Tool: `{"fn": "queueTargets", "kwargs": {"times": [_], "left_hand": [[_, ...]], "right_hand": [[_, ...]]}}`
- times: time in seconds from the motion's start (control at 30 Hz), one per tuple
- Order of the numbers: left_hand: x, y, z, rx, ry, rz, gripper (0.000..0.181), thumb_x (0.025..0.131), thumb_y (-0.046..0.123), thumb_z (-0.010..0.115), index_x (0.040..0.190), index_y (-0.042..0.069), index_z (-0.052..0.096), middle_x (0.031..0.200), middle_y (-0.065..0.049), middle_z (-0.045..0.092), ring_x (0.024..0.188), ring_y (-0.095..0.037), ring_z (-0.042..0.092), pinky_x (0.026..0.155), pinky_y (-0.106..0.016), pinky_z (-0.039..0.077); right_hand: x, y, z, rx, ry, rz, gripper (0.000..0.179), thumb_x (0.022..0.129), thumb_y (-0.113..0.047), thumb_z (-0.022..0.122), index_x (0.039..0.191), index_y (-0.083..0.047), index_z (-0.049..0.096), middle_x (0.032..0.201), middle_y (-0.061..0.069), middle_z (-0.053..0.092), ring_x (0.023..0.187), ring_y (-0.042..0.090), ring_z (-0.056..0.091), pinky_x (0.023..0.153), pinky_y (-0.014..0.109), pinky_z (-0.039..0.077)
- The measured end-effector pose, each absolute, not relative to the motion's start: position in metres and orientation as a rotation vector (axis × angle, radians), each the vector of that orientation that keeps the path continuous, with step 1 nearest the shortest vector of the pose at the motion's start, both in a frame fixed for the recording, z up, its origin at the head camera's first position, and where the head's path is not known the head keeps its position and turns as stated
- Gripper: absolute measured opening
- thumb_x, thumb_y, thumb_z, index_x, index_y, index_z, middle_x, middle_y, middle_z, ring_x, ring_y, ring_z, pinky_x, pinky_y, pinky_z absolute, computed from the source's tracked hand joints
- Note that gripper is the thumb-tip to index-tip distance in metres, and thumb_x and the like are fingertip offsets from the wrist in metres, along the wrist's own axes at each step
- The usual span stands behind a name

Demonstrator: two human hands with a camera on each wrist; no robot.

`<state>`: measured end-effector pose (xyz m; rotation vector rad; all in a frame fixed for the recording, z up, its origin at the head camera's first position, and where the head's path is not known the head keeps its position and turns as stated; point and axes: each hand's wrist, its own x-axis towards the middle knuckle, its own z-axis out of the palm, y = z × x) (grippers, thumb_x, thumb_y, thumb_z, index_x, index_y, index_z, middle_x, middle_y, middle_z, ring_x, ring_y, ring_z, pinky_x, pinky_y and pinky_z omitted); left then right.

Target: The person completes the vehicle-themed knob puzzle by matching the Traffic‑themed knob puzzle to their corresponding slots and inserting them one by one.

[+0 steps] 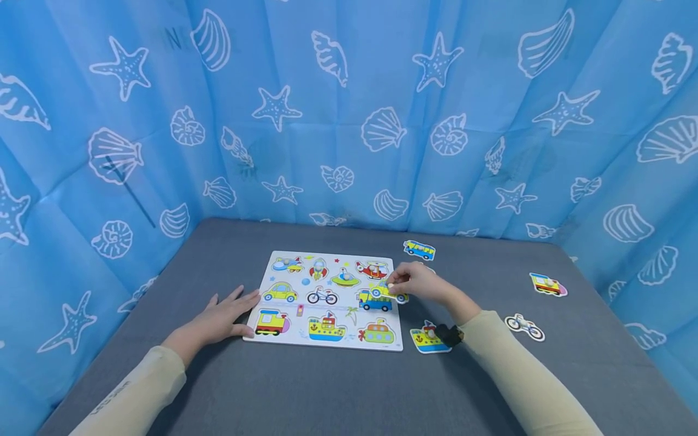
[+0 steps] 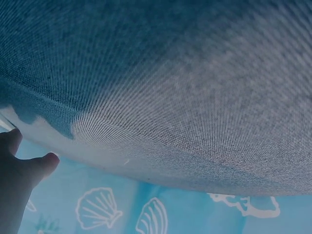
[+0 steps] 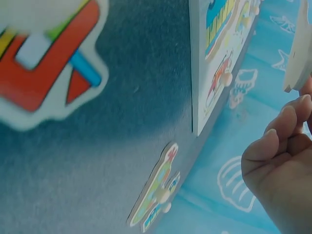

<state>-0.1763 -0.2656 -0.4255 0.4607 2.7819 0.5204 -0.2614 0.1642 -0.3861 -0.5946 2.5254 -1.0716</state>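
Note:
Between its fingertips my right hand [image 1: 418, 283] pinches a yellow car puzzle piece [image 1: 383, 292], raised over the right side of the white puzzle board [image 1: 289, 341]. The car partly covers the board's blue bus picture. In the right wrist view, only the edge of the held piece [image 3: 297, 58] shows, above curled fingers. My left hand [image 1: 225, 316] rests at the board's left edge with fingers spread. The left wrist view shows just its thumb and a finger [image 2: 41, 165], dark against the curtain. A ship piece [image 1: 426, 344] lies beside the board, partly hidden by the right wrist's dark strap.
Loose pieces lie on the grey table [image 1: 305, 387]: a blue bus [image 1: 419, 250], a train [image 1: 547, 284] and a bicycle [image 1: 525, 327]. Behind the right wrist another piece is mostly hidden; the right wrist view shows it as a green submarine [image 3: 152, 187]. A blue shell-patterned curtain [image 1: 338, 121] surrounds the table.

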Motion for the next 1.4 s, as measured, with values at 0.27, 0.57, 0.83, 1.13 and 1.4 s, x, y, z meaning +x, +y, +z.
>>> {"fn": "queueTargets", "kwargs": {"times": [0.27, 0.57, 0.83, 1.13, 1.4], "left_hand": [[-0.178, -0.267, -0.427, 0.46, 2.783, 0.525, 0.094, 0.08, 0.054, 0.07, 0.151, 0.006, 0.032, 0.156, -0.016, 0.029, 0.143, -0.047, 0.01, 0.106, -0.072, 0.0], [-0.179, -0.268, -0.428, 0.44, 2.772, 0.542, 0.095, 0.079, 0.055, 0.07, 0.152, 0.007, 0.031, 0.156, -0.015, 0.029, 0.144, -0.046, 0.009, 0.106, -0.072, -0.001], [-0.177, -0.266, -0.427, 0.43, 2.775, 0.53, 0.094, 0.08, 0.055, 0.069, 0.151, 0.006, 0.032, 0.156, -0.015, 0.029, 0.143, -0.047, 0.011, 0.105, -0.073, 0.001], [-0.177, -0.267, -0.425, 0.416, 2.755, 0.542, 0.094, 0.081, 0.051, 0.071, 0.152, 0.005, 0.03, 0.156, -0.018, 0.029, 0.143, -0.046, 0.014, 0.105, -0.072, 0.003], [-0.178, -0.266, -0.425, 0.405, 2.74, 0.537, 0.093, 0.082, 0.05, 0.071, 0.152, 0.006, 0.029, 0.156, -0.018, 0.027, 0.143, -0.046, 0.015, 0.106, -0.072, 0.004]], "right_hand": [[-0.263, 0.152, -0.388, -0.578, 2.506, -1.114, 0.015, 0.09, -0.01, 0.07, 0.101, 0.0, 0.068, 0.087, 0.005, 0.059, 0.078, 0.019, 0.05, 0.067, 0.03, 0.043], [-0.264, 0.132, -0.394, -0.625, 2.501, -1.124, 0.01, 0.089, -0.008, 0.071, 0.095, -0.001, 0.07, 0.084, 0.004, 0.058, 0.073, 0.017, 0.049, 0.065, 0.029, 0.042], [-0.262, 0.112, -0.4, -0.629, 2.504, -1.11, 0.01, 0.089, -0.008, 0.07, 0.096, 0.0, 0.07, 0.085, 0.004, 0.058, 0.072, 0.016, 0.05, 0.063, 0.027, 0.042], [-0.258, 0.079, -0.399, -0.553, 2.5, -1.141, 0.009, 0.088, -0.009, 0.072, 0.095, -0.003, 0.072, 0.084, 0.003, 0.06, 0.075, 0.016, 0.049, 0.066, 0.027, 0.041], [-0.258, 0.049, -0.402, -0.458, 2.437, -1.198, 0.009, 0.088, -0.009, 0.073, 0.095, -0.004, 0.073, 0.083, 0.002, 0.063, 0.072, 0.013, 0.051, 0.063, 0.025, 0.041]]}}
